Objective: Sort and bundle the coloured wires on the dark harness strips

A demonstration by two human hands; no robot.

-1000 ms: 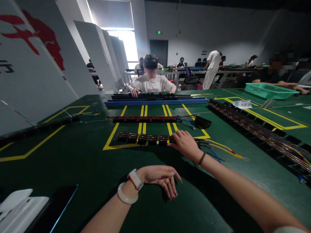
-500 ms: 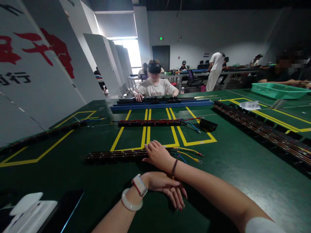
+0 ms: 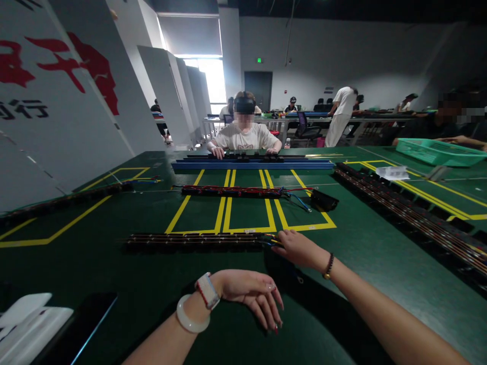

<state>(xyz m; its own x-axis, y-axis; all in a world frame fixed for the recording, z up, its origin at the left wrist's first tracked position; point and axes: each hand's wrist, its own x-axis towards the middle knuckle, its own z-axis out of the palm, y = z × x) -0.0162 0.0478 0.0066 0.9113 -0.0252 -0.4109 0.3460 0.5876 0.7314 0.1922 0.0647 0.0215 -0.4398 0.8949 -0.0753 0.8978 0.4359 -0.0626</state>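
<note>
A long black strip [image 3: 194,242] with thin copper-coloured lines along it lies crosswise on the green table. Yellow and blue wires [image 3: 269,241] come out of its right end. My right hand [image 3: 300,248] has its fingers closed around these wires, and a ring-shaped lug [image 3: 300,279] hangs below the palm. Nearer to me, my left hand [image 3: 253,294] is held palm sideways with loose, spread fingers, holding nothing. It wears a watch and a pale bangle. Farther off lies a second black strip [image 3: 232,191] with red and blue wires, beside a small black piece [image 3: 324,199].
A long black wired assembly [image 3: 411,218] runs along the right, below a green basket [image 3: 437,152]. Another wired strip [image 3: 99,192] lies left. Across the table, a person [image 3: 243,137] rests both hands at blue rails [image 3: 251,166]. A dark flat device [image 3: 81,324] is at the near left.
My right hand has moved right from the strip's top to the wires at its end and closed on them. My left hand stays low and open. The view has shifted slightly.
</note>
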